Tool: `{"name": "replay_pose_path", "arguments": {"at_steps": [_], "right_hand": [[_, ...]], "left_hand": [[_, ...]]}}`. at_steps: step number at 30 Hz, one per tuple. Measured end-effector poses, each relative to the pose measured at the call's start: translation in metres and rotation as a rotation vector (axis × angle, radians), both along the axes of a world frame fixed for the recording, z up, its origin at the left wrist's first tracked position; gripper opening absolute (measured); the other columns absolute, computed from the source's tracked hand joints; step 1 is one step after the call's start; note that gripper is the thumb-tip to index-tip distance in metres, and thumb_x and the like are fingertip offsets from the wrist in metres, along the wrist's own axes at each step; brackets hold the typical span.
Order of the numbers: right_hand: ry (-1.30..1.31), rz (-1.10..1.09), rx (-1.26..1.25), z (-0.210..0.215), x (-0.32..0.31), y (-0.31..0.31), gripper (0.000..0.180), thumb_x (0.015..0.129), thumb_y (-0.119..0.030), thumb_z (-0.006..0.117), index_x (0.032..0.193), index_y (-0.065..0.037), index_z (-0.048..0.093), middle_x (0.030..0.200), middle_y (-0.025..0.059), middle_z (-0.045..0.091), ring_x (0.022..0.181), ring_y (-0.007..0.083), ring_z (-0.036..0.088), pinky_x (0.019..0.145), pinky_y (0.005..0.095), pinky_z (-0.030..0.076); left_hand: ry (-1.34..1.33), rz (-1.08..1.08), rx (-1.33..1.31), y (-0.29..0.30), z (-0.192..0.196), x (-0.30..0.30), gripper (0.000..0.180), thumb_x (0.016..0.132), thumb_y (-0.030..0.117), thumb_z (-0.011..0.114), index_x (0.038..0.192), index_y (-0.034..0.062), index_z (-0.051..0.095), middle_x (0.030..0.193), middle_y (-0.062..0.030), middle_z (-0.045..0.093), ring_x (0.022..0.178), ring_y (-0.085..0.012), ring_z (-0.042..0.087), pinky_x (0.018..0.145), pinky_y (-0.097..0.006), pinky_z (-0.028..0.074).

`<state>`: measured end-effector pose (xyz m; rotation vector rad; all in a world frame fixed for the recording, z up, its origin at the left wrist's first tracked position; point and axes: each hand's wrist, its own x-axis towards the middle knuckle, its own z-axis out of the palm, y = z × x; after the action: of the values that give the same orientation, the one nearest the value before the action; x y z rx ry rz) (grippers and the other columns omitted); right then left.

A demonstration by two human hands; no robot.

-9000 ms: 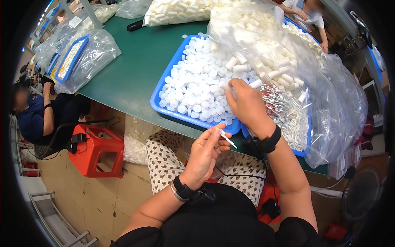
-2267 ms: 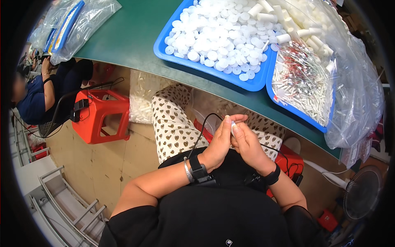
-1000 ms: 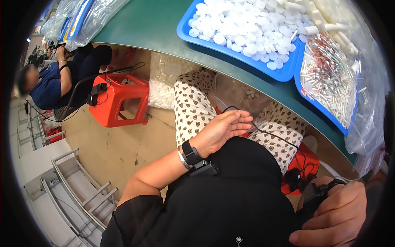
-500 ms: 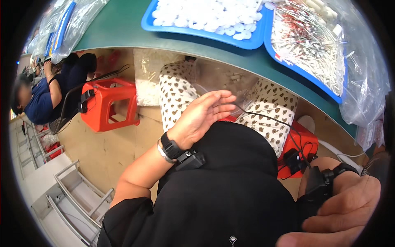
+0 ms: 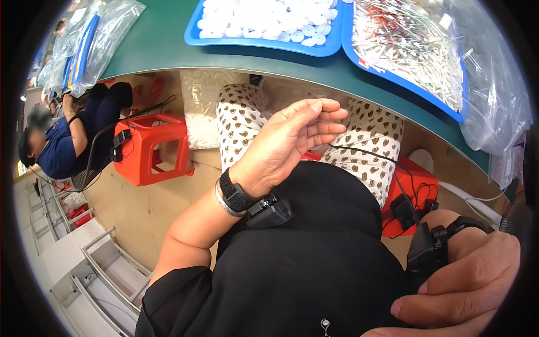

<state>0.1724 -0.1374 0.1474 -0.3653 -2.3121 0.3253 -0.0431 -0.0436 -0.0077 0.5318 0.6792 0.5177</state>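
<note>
One green table (image 5: 163, 42) runs across the top, bearing two blue trays (image 5: 236, 40): the left holds white caps (image 5: 269, 17), too many to count, the right a heap of thin pins (image 5: 410, 42). Two clear bags (image 5: 90, 45) lie at the far left, one more (image 5: 494, 95) at the right. One red stool (image 5: 149, 149) stands below. The left hand (image 5: 286, 146) hovers over the lap, fingers loosely spread, empty. The right hand (image 5: 466, 286) sits low right, fingers extended, nothing seen in it
</note>
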Motion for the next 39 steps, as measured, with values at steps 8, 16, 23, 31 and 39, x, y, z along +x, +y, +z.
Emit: {"name": "replay_pose_path", "arguments": {"at_steps": [8,16,23,31,39], "right_hand": [[-0.084,-0.166,-0.537,0.033,-0.018,0.007,0.028,0.082,-0.032,0.066,0.099,-0.011,0.075,0.075,0.0019,0.068,0.058,0.0126,0.056,0.048,0.0232,0.042],[0.089,-0.215,-0.171,0.011,-0.026,0.019,0.024,0.086,-0.025,0.062,0.095,-0.007,0.075,0.089,0.0015,0.071,0.065,0.0126,0.057,0.054,0.0222,0.044],[0.272,-0.065,-0.242,0.028,-0.013,0.038,0.024,0.086,-0.025,0.070,0.103,-0.008,0.073,0.097,0.0029,0.070,0.077,0.0140,0.063,0.062,0.0233,0.047],[-0.007,-0.942,-0.305,-0.054,0.025,0.087,0.008,0.083,-0.004,0.063,0.090,-0.003,0.067,0.084,0.0129,0.067,0.070,0.0269,0.062,0.062,0.0370,0.048],[-0.582,-1.051,-0.086,-0.109,0.052,0.122,0.014,0.081,-0.003,0.066,0.094,-0.002,0.064,0.094,0.0103,0.063,0.079,0.0302,0.062,0.071,0.0398,0.050]], "left_hand": [[-0.053,-0.055,0.126,0.013,0.014,0.019,0.033,0.102,0.024,0.048,0.122,-0.0005,0.058,0.121,-0.0130,0.063,0.104,-0.0188,0.064,0.094,-0.032,0.049],[-0.087,-0.101,0.426,0.039,0.033,0.030,0.028,0.103,0.021,0.047,0.120,0.0015,0.059,0.119,-0.0126,0.064,0.102,-0.0168,0.064,0.088,-0.030,0.050],[0.447,-0.029,1.271,0.080,0.034,0.030,0.019,0.094,0.009,0.059,0.112,0.0018,0.062,0.109,-0.0081,0.066,0.096,-0.0204,0.062,0.083,-0.032,0.048],[0.837,0.179,1.741,0.125,0.013,0.037,0.027,0.080,0.001,0.067,0.107,0.0016,0.062,0.111,-0.0137,0.060,0.101,-0.0326,0.055,0.087,-0.040,0.046],[0.934,0.096,1.747,0.136,0.004,0.048,0.028,0.078,-0.001,0.068,0.104,0.0012,0.061,0.103,-0.0145,0.058,0.091,-0.0340,0.060,0.077,-0.040,0.050]]}}
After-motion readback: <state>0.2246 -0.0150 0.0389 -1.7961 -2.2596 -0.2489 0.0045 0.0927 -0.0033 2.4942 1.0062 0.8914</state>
